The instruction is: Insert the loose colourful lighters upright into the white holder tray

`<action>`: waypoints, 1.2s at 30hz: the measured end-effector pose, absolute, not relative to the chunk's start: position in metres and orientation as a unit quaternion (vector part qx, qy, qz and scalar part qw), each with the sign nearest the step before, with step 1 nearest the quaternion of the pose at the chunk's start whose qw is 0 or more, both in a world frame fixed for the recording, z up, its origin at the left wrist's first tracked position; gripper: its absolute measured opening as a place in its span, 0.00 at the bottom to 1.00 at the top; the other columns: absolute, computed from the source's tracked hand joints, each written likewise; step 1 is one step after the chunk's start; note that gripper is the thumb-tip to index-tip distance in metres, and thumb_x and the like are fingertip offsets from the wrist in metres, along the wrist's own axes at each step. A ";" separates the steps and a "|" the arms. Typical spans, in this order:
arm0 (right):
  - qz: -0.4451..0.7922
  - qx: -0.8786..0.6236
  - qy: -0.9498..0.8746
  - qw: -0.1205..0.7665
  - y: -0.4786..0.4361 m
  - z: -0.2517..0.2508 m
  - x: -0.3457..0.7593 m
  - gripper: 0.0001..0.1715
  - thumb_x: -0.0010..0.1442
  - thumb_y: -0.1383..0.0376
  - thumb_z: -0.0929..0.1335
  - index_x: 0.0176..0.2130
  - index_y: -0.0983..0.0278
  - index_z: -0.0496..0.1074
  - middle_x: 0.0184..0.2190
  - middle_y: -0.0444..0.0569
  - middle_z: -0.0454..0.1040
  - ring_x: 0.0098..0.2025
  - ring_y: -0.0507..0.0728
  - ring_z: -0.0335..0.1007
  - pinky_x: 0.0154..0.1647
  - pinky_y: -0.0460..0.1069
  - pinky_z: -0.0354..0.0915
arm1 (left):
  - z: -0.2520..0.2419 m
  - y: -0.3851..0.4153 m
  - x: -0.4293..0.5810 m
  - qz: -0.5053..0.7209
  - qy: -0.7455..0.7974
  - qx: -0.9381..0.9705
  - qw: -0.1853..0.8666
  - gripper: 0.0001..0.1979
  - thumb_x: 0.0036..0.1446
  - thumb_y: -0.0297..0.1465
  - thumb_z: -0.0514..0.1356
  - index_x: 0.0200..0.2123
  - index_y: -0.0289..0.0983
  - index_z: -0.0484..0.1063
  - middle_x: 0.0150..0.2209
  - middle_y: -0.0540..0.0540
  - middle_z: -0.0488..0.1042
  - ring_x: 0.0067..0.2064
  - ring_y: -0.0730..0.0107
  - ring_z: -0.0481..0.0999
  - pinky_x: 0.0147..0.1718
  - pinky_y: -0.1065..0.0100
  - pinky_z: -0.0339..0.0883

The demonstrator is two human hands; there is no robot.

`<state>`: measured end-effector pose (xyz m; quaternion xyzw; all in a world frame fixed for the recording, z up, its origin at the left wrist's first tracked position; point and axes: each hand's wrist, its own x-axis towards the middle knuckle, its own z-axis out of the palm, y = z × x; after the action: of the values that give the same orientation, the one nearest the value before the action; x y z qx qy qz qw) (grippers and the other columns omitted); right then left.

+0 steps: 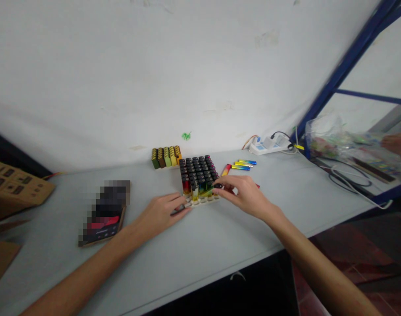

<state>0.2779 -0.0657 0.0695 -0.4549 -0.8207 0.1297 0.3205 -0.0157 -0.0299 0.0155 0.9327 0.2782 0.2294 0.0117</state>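
Note:
My right hand [243, 195] is closed in a pinch on a lighter [207, 192] with a black top and a yellow-green body. The lighter is tilted low over the front right of a white tray [203, 202] with round holes. Many lighters with black tops [198, 169] stand upright in close rows in this tray. At the tray's front left corner, my left hand [167, 210] has its thumb and fingers closed on the edge. A dark patch shows between them, and I cannot tell what it is. A clear yellow lighter [195, 192] stands in the front row.
Yellow-topped lighters [166, 156] stand in a block behind. Several blue-yellow lighters [243, 165] and a red-yellow one [226, 170] lie right. A power strip [269, 145] is by the wall, a pixelated phone-like object [105, 213] left, a cardboard box [19, 188] far left, another person's hand [398, 147] far right.

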 end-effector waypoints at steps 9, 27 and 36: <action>0.086 -0.489 -0.832 0.246 -0.068 0.077 0.274 0.13 0.69 0.66 0.71 0.53 0.64 0.75 0.28 0.45 0.79 0.28 0.55 0.74 0.32 0.47 0.61 | 0.015 -0.031 -0.016 0.222 0.282 0.933 0.015 0.13 0.74 0.36 0.56 0.36 0.37 0.73 0.31 0.50 0.75 0.31 0.69 0.77 0.34 0.70 0.68; 0.049 -0.568 -0.758 0.316 -0.066 0.060 0.250 0.17 0.62 0.54 0.78 0.38 0.63 0.73 0.28 0.48 0.81 0.25 0.55 0.73 0.27 0.48 0.58 | 0.017 -0.031 -0.015 0.226 0.287 0.931 0.023 0.13 0.73 0.36 0.56 0.36 0.38 0.74 0.30 0.50 0.76 0.31 0.70 0.76 0.33 0.70 0.69; 0.048 -0.414 -0.883 0.215 -0.063 0.096 0.268 0.07 0.69 0.69 0.71 0.47 0.64 0.77 0.45 0.53 0.77 0.43 0.59 0.75 0.46 0.53 0.69 | 0.018 -0.032 -0.016 0.226 0.286 0.931 0.017 0.13 0.73 0.36 0.56 0.37 0.37 0.74 0.31 0.50 0.76 0.31 0.69 0.77 0.33 0.70 0.69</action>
<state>0.2680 -0.0632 0.0956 -0.4143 -0.8831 0.0479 0.2151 -0.0157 -0.0318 0.0183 0.9310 0.2857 0.2264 0.0168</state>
